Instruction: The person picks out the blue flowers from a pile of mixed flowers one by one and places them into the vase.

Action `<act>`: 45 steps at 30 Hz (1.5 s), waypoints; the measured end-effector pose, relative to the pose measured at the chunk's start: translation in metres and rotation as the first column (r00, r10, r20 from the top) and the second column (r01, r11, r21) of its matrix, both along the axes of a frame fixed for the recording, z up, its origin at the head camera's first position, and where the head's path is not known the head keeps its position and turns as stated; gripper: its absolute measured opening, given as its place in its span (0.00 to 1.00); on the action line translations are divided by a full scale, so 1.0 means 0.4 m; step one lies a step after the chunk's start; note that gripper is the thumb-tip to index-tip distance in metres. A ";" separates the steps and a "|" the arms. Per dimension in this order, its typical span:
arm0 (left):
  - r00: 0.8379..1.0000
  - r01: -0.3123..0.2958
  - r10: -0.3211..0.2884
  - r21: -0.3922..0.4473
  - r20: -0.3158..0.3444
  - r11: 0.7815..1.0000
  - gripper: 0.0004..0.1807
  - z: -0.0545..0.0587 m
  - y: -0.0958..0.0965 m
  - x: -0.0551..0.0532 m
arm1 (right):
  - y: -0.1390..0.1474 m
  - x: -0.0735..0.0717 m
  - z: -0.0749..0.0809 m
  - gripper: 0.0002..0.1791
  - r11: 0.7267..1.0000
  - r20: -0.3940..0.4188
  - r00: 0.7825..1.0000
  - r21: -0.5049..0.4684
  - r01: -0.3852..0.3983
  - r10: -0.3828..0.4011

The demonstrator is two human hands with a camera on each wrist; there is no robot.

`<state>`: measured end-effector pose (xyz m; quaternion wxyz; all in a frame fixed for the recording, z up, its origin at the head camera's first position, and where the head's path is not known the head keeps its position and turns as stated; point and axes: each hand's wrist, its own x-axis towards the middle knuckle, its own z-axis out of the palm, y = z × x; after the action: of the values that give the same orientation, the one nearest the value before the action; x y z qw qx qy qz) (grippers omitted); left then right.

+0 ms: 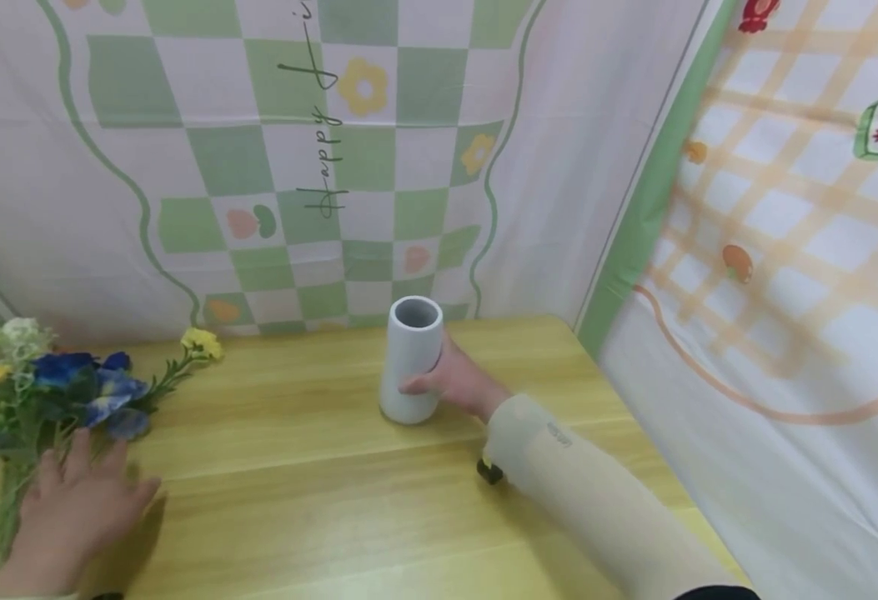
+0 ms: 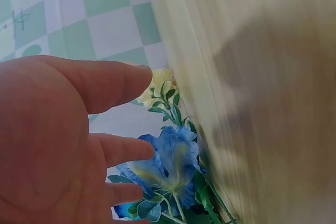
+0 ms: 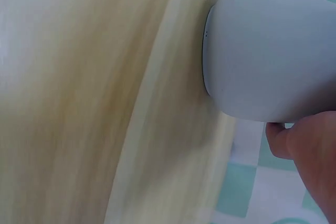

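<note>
A white cylindrical vase [image 1: 411,367] stands upright near the back of the wooden table, its round mouth facing up. My right hand [image 1: 457,379] grips it from the right side, thumb across the front; the other fingers are mostly hidden behind it. In the right wrist view the vase's lower part [image 3: 273,56] and a bit of the hand [image 3: 310,150] show. At the left, my left hand [image 1: 82,500] spreads its fingers over the stems of a flower bunch [image 1: 71,379]. Blue petals [image 2: 173,158] lie beyond those fingers in the left wrist view. Whether they touch the stems I cannot tell.
The wooden table [image 1: 296,500] ends at a checked green-and-white cloth [image 1: 288,167] hanging behind it. Another patterned cloth [image 1: 784,292] hangs along the right edge. A yellow flower [image 1: 202,343] sticks out from the bunch toward the back. A small black object [image 1: 489,471] shows beneath the right cuff.
</note>
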<state>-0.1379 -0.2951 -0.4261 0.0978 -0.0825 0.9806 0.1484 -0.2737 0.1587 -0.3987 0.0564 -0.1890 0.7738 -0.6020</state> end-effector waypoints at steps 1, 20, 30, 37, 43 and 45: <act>1.000 0.004 -0.004 -0.002 -0.011 1.000 0.54 -0.002 -0.002 0.002 | -0.006 0.003 0.000 0.60 1.000 0.000 1.000 0.001 -0.011 0.011; 0.999 0.003 -0.004 0.019 0.049 1.000 0.55 -0.002 -0.027 0.020 | -0.117 0.085 -0.012 0.61 0.989 0.027 0.989 0.005 -0.144 0.144; 0.999 0.000 0.000 0.012 0.044 1.000 0.53 -0.006 -0.033 0.033 | -0.155 0.087 -0.007 0.59 0.982 -0.004 0.982 0.021 -0.188 0.188; 0.999 0.023 -0.023 0.019 0.024 1.000 0.54 -0.006 -0.041 0.040 | -0.170 0.081 -0.004 0.68 0.978 -0.004 0.990 0.150 -0.142 0.144; 0.996 -0.002 0.001 0.011 0.089 1.000 0.54 -0.002 -0.038 0.038 | -0.102 0.109 0.022 0.72 0.907 -0.032 0.998 0.419 -0.033 0.051; 0.994 0.002 -0.001 -0.012 0.108 1.000 0.53 0.012 -0.032 0.041 | -0.068 0.117 0.041 0.65 0.889 -0.068 0.998 0.458 0.025 0.007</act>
<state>-0.1215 -0.3081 -0.4212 0.1501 -0.0901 0.9749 0.1375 -0.2270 0.1316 -0.3822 0.0703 -0.1869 0.8962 -0.3961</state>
